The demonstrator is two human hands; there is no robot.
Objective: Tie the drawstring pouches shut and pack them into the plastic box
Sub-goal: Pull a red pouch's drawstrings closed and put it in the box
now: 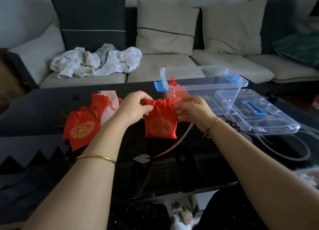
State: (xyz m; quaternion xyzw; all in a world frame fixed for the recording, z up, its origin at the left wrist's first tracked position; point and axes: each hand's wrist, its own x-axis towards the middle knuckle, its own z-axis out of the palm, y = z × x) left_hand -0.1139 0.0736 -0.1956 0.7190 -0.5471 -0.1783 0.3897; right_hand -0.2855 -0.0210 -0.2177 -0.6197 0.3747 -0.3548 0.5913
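The red pouch (160, 121) is satiny cloth with gold print; the box (207, 88) is clear glossy plastic; the desk (43, 109) is dark and glossy.

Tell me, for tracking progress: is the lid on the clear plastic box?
No, the clear blue-handled plastic lid lies beside the open clear plastic box.

Both forearms outstretched, left hand (133, 107) and right hand (193, 111) pinching opposite sides of the pouch (160, 124)
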